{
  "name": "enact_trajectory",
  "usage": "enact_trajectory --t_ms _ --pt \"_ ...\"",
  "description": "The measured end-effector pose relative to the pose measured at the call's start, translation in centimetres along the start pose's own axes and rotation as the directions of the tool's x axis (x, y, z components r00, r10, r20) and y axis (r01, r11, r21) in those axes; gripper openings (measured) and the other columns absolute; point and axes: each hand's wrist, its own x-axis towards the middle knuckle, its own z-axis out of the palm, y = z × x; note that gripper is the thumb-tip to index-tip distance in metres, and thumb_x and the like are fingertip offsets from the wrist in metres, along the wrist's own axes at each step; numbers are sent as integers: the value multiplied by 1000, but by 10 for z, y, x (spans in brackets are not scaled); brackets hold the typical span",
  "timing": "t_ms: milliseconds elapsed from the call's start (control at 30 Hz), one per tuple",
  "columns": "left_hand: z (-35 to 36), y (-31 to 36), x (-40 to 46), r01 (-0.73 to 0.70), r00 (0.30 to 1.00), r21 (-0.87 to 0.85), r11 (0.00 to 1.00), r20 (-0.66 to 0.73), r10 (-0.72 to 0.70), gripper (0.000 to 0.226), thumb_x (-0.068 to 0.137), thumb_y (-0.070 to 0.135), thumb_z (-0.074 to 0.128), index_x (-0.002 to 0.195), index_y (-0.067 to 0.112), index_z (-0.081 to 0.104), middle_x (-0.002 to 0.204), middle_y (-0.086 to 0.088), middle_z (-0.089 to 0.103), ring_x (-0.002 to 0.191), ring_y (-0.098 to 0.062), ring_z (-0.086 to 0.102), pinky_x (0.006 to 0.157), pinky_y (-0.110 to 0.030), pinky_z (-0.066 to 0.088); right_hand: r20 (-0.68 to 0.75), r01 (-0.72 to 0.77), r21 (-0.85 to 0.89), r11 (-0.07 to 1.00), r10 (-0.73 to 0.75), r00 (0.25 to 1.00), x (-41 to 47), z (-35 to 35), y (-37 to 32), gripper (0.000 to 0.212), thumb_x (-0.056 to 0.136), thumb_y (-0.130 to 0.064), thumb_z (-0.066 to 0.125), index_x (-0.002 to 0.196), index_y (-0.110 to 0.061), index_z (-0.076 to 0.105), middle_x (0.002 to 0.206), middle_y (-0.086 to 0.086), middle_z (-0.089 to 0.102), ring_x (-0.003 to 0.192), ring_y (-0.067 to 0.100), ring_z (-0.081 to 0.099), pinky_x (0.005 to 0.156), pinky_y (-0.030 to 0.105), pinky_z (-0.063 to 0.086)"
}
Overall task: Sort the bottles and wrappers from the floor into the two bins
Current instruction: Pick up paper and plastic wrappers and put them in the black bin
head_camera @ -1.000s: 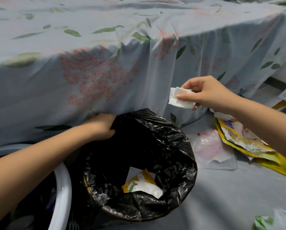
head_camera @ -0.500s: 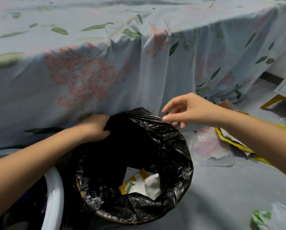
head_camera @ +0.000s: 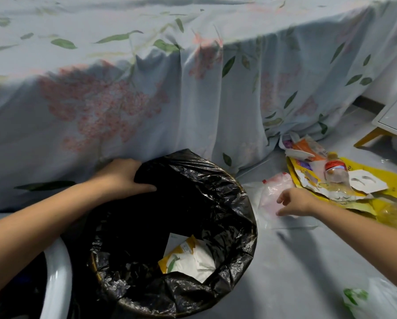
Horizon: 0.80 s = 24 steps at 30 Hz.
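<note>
At the far rim of the round bin lined with a crinkled black plastic bag [head_camera: 227,203], the left hand [head_camera: 121,176] grips a fold of the liner, fingers curled over it. Right of the bin, the right hand [head_camera: 294,202] hovers with fingers loosely spread over a clear pinkish plastic wrapper [head_camera: 273,187] on the grey floor, perhaps touching it. Beyond lie yellow wrappers [head_camera: 377,180] and a clear red-labelled bottle [head_camera: 335,171]; inside the bin sit white and yellow wrappers [head_camera: 188,259].
</note>
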Motion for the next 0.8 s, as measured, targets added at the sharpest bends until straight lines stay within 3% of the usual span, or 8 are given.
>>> enact_trajectory --t_ms 100,200,267,367,533,667,800 --pt "2 5 -3 14 999 -20 1000 -37 -14 58 67 61 71 107 19 66 110 -5 71 101 -23 65 80 -28 49 -38 -95 -21 995 94 995 13 23 17 54 68 -38 81 112 -16 60 111 3 63 100 19 59 81 26 46" --pt "6 8 -5 34 996 -29 999 -76 -36 55 69 59 71 106 18 66 109 -6 71 102 -24 64 82 -29 50 -206 -226 5 974 223 953 23 28 35 50 64 -47 81 89 -9 60 99 11 64 95 30 60 74 32 48" --pt "7 10 -5 42 993 -28 999 -105 -45 51 71 55 72 105 17 65 108 -5 71 102 -24 64 78 -26 47 -266 -320 71 945 327 907 30 31 51 61 58 -58 79 83 -6 60 97 16 63 93 35 59 74 37 51" --pt "9 10 -5 49 992 -38 998 -111 -53 53 70 56 72 107 20 64 109 -4 71 103 -23 64 80 -25 48 -206 -386 67 920 392 897 39 38 66 83 59 -73 70 96 1 62 103 18 62 99 37 58 81 40 49" --pt "11 5 -2 76 993 -50 996 -87 -80 55 68 58 72 105 19 64 106 -4 72 100 -23 66 84 -32 53 -118 -348 150 926 366 923 33 47 53 90 58 -72 69 107 1 53 104 17 63 102 35 61 86 39 45" --pt "12 5 -2 72 993 -34 997 -91 -75 55 70 58 71 107 19 64 107 -4 71 101 -24 65 82 -29 51 -104 -313 29 949 314 944 24 59 37 77 73 -66 64 122 -8 49 122 12 61 115 29 56 92 35 44" --pt "12 6 -3 67 993 -43 997 -97 -71 54 70 56 72 109 19 64 109 -4 71 103 -23 65 83 -28 50 -124 -267 -5 964 264 956 17 67 23 43 73 -53 72 88 -17 54 107 10 65 101 27 60 74 28 42"
